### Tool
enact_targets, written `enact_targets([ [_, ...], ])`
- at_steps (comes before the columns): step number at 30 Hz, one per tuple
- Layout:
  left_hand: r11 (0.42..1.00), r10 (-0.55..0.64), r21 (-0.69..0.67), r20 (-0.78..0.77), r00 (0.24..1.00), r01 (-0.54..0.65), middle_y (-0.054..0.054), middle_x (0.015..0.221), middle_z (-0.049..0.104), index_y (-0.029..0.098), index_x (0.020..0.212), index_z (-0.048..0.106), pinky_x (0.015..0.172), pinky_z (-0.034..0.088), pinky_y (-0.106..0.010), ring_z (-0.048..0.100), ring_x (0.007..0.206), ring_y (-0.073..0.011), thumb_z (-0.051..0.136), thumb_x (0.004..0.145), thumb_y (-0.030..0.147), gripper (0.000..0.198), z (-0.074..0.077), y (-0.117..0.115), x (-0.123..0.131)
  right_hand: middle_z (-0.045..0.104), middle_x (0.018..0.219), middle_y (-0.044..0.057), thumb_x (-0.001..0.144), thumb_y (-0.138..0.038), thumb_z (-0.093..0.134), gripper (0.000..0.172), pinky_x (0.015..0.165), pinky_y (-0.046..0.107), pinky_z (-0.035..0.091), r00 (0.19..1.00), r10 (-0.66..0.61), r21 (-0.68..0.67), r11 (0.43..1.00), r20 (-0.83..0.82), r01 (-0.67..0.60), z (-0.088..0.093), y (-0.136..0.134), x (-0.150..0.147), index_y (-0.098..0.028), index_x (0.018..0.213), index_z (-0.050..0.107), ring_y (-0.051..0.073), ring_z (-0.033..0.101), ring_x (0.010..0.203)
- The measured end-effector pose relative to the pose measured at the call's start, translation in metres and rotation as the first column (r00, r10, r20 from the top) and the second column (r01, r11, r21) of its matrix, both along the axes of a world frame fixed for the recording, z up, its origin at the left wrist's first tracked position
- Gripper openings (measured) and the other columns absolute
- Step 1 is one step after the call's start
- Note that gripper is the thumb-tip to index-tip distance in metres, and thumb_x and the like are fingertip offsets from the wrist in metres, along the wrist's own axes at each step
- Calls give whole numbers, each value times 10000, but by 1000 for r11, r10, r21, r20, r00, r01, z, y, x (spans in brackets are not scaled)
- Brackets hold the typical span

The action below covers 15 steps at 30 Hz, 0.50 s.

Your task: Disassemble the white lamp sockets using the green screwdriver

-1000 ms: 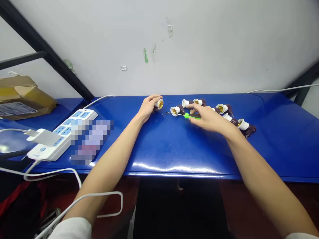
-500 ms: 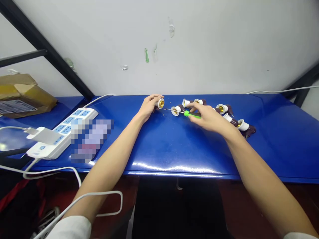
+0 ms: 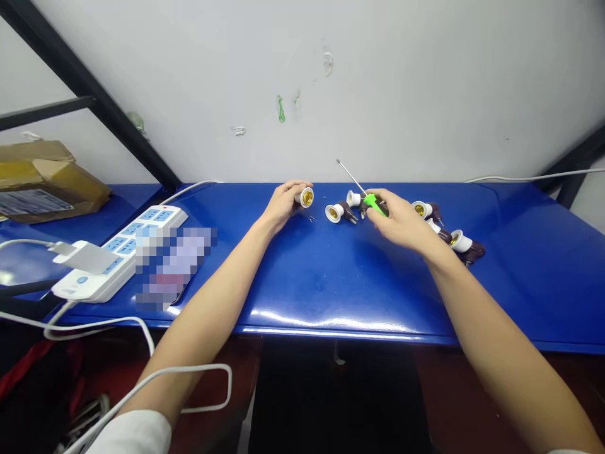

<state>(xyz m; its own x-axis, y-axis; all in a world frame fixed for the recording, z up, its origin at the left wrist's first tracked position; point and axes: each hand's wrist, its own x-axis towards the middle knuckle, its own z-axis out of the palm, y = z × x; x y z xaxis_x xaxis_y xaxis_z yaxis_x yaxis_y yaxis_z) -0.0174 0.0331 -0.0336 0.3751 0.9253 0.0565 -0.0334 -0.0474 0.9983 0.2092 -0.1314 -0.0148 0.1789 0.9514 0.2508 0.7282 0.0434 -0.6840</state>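
Note:
My left hand point(image 3: 282, 203) is closed round a white lamp socket point(image 3: 305, 197) with a brass inside, resting on the blue table point(image 3: 307, 277). My right hand point(image 3: 401, 221) grips a green-handled screwdriver point(image 3: 366, 194), its thin shaft pointing up and to the left, off the table. Several more white-and-brown lamp sockets lie in a row beside and behind the right hand, the nearest one point(image 3: 336, 212) between my two hands. A tiny dark screw point(image 3: 311, 219) lies by the left hand.
A white power strip point(image 3: 118, 249) with a plugged adapter point(image 3: 80, 257) and white cables lies at the left. A cardboard box point(image 3: 42, 180) sits at the far left. A white wall and a black frame bar point(image 3: 94, 94) close off the back.
My right hand has lifted the screwdriver: its shaft lay flat, pointing left along the table, and now points up and left. The left hand has kept still on its socket.

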Motion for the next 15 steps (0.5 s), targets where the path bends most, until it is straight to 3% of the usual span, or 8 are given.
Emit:
enact_targets([
  [3, 997, -63, -39, 64, 996, 66, -42, 843, 712, 162, 878, 773, 565, 485, -251, 603, 683, -135, 748, 796, 269, 137, 12, -12, 5, 699, 900, 31, 890, -324, 622, 306, 687, 350, 526, 979, 10, -12, 1000, -205, -13, 0, 1, -7, -227, 1180, 640, 222, 646, 778],
  [6, 984, -166, -52, 52, 985, 169, -32, 805, 691, 161, 890, 779, 565, 478, -257, 600, 655, -129, 757, 807, 290, 156, 22, -27, 12, 626, 827, -11, 869, -434, 698, 295, 549, 292, 440, 908, 74, 3, 997, -412, -80, -2, 1, -17, -259, 1077, 582, 165, 545, 650],
  [11, 933, -336, -117, 57, 940, 341, -33, 784, 697, 162, 912, 799, 568, 468, -252, 597, 643, -126, 834, 772, 334, 224, 25, -46, 21, 610, 949, -15, 762, -581, 833, 531, 449, 272, 349, 769, 151, 56, 987, -621, -149, -4, 3, -30, -283, 1034, 488, 103, 442, 555],
  [15, 897, -404, -171, 61, 913, 408, -41, 807, 719, 169, 903, 812, 595, 481, -247, 604, 672, -127, 885, 761, 383, 267, 21, -50, 24, 654, 1045, 9, 727, -633, 863, 619, 485, 271, 400, 771, 169, 77, 985, -614, -155, -4, 4, -33, -288, 1051, 465, 118, 497, 628],
])
